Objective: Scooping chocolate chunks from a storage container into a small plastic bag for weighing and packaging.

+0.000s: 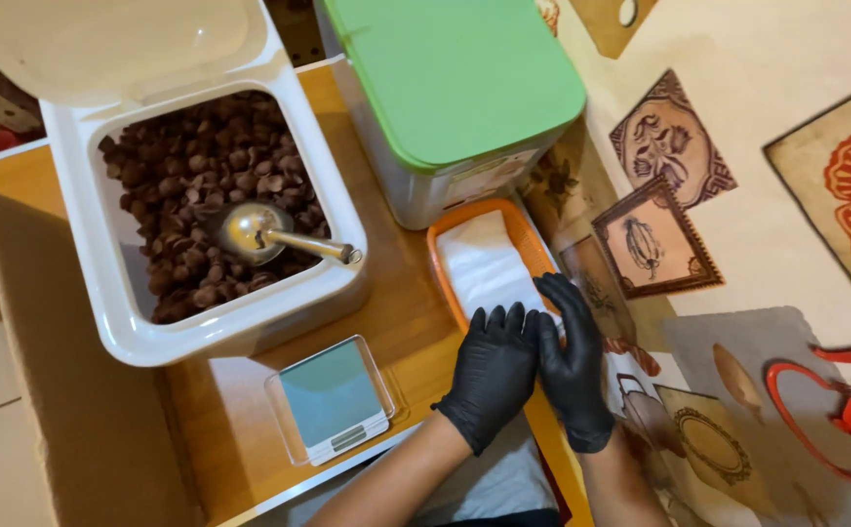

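On a wooden bench point(401, 322), seen from above, two hands in black gloves are brought together at the near end of an orange tray point(523, 234). White bags point(484, 263) are stacked flat inside the tray, which lies at the right edge of the bench. The left hand point(492, 376) is laid palm down with its fingers close together, their tips at the near edge of the white bags. The right hand point(572, 356) is set on edge just beside it, fingers straight and together, touching the bags and the right rim of the tray. Nothing is seen gripped in either hand.

Left of the tray, near the front edge of the bench, a small scale point(333, 395) with a clear cover is placed. Behind it, a white bin point(220, 322) with its lid raised is filled with dark brown pieces point(201, 171), and a metal scoop point(259, 232) is rested in them, its handle pointed to the right. A second bin with a green lid point(455, 68) is shut and stands behind the tray. A cardboard box point(64, 381) is seen at the far left. A patterned cloth point(757, 195) is spread on the right.
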